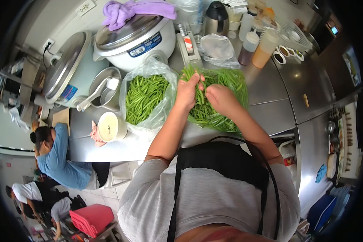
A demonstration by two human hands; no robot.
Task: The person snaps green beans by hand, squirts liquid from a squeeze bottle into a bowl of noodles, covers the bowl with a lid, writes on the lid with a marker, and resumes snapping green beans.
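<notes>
My left hand is closed around a small bunch of green beans, whose ends stick out above and below the fingers. Close beside it, my right hand has its fingers curled in a pinch near the lower part of the bunch; what they hold is hidden. Both hands are over an open clear plastic bag full of long green beans. To the left stands another clear bag, filled with cut green bean pieces.
A white tub, a metal pot with a white-handled utensil and two large cookers stand left and behind. A tape dispenser, sauce bottles and a thermos line the back. A person in blue leans at the left.
</notes>
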